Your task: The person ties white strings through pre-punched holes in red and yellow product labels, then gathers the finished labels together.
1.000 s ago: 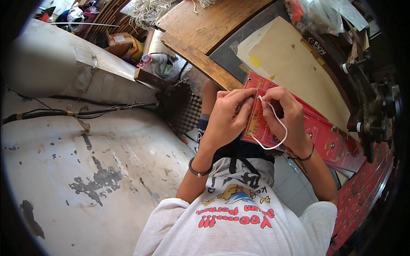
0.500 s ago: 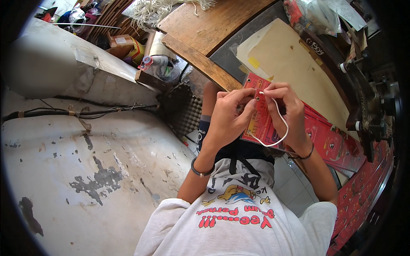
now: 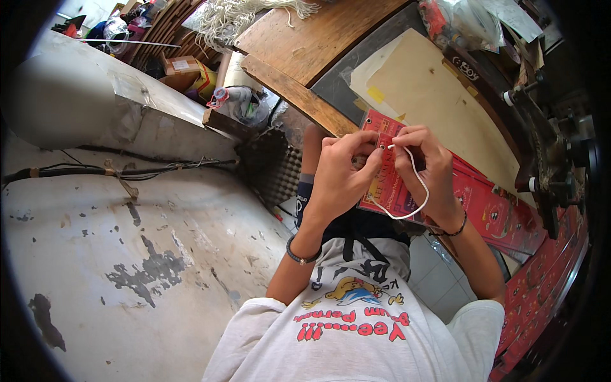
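A flat red printed carrier bag (image 3: 390, 186) with metal eyelets is held up in front of me. My left hand (image 3: 347, 177) grips its left side, thumb on the front beside an eyelet (image 3: 382, 147). Between the thumb and fingers of my right hand (image 3: 425, 162) is the tip of a white cord (image 3: 426, 198). The tip sits just right of that eyelet. From there the cord loops down and curves back to the lower left of the bag. My left fingertips are partly hidden behind the bag.
More red printed bags (image 3: 493, 213) lie stacked to the right. Beyond stands a wooden table (image 3: 299, 38) with a cream board (image 3: 439, 83) and a bundle of white cords (image 3: 223, 19). A dark metal machine (image 3: 547, 146) is at far right. On the left is a worn white surface (image 3: 172, 223).
The cord's tip has dropped slightly, from above the eyelet to level with it on its right. My left hand keeps nearly the same place on the bag.
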Available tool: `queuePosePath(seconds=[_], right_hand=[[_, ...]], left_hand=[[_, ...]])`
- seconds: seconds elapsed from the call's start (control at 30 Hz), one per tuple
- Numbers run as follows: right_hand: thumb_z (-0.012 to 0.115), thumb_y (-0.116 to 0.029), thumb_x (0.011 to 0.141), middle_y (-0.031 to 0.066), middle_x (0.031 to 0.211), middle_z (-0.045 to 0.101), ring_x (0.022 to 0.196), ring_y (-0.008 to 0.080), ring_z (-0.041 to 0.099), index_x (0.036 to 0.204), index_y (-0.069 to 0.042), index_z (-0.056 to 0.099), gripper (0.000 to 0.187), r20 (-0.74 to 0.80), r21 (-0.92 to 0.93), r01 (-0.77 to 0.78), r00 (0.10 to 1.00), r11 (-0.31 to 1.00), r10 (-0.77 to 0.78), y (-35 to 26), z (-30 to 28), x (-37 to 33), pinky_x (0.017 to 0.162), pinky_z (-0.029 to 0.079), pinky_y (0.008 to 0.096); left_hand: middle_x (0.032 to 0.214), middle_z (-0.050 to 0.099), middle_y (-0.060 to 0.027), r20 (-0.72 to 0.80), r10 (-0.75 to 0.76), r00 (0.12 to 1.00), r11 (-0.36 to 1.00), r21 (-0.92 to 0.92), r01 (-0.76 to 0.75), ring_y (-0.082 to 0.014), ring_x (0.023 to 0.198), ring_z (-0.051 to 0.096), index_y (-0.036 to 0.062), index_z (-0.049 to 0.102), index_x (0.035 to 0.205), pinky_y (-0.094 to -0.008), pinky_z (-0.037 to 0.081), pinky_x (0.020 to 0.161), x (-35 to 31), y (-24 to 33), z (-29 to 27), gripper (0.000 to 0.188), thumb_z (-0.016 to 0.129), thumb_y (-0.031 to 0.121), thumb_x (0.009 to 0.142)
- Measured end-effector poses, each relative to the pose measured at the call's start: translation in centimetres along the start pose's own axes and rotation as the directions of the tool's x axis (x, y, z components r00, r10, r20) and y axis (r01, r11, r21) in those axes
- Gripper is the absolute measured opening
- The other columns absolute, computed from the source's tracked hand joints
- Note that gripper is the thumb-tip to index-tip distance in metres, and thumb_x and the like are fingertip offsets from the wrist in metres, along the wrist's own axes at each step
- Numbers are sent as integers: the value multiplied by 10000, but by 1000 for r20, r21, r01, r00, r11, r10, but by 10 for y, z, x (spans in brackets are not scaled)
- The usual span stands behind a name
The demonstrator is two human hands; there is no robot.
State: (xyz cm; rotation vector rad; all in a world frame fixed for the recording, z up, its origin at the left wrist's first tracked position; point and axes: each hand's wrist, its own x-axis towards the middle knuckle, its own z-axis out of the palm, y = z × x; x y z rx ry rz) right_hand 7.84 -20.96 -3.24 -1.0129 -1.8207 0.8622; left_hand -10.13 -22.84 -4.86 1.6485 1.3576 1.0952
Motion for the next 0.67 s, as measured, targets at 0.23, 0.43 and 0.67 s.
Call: queuePosePath(seconds=[0.23,0.43,0.67], right_hand=[[635,-6,874,146,975,625,773,250,643,996,-12,607,126,-19,-80,117,993,990,-119,2,1,2,694,522,329],[638,5,868,126,921,615,726,253,621,988,-25,606,128,-27,-80,190,981,978,-193,2,-4,5,643,497,336],[679,-39,867,139,924,626,782,297,655,997,-48,618,144,-80,-267,183,974,946,-211,-17,-50,12,746,554,391]], left_hand=[[869,718,-110,-85,-136,987,971,-210,116,-188,768,698,-35,676,1015,-278,383,906,4,-3,14,242,688,153,862],[861,712,-135,-152,-86,985,986,-157,62,-197,782,703,-43,677,1037,-276,513,758,3,-2,20,210,671,94,878],[983,698,-47,-164,-62,984,940,-341,3,-112,892,617,14,649,1209,-253,493,829,-7,8,4,253,585,80,973]])
